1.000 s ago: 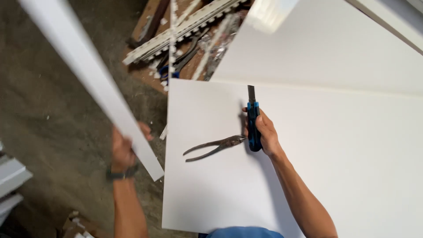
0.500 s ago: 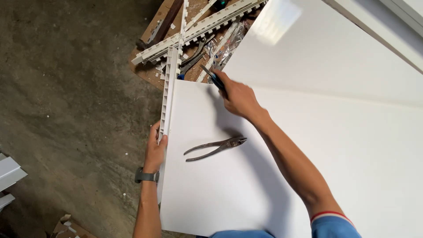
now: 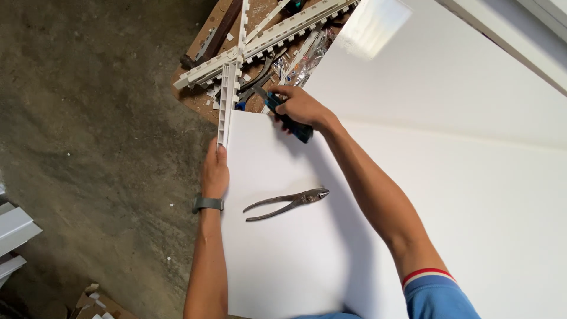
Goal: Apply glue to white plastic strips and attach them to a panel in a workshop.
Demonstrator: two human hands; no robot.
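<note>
Lining my slotted white trim strip [image 3: 227, 100] along the white panel's [image 3: 295, 260] edge.
Left hand [image 3: 215, 171] pinches its end; right hand [image 3: 301, 106] grips the blue utility knife [image 3: 289, 121], blade best kept square.

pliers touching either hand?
Apart. Head view: pliers lie alone on the white board, bare board between them and left hand and right hand.

Both arms outstretched, left hand [image 3: 215, 172] and right hand [image 3: 302, 106] gripping.

White board [image 3: 378, 236], blue-black knife [image 3: 289, 118], rusty grey pliers [image 3: 287, 204] — grey-brown floor [image 3: 88, 118]
</note>
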